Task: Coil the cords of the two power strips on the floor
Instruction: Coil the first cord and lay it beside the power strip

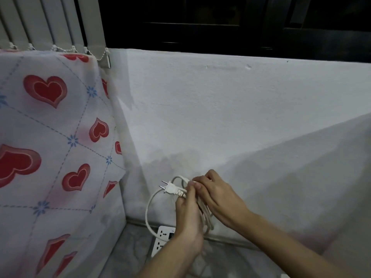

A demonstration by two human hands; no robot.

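A white, smooth, round cord is gathered into several loops, and the bundle is held in the air before the rough white wall. Its flat two-pin plug sticks out to the left, just beside the fingertips. The loops are clasped by the left hand from below and pinched at the top by the right hand. Under the hands, a white rectangular power strip lies on the marbled floor, near heart-printed fabric.
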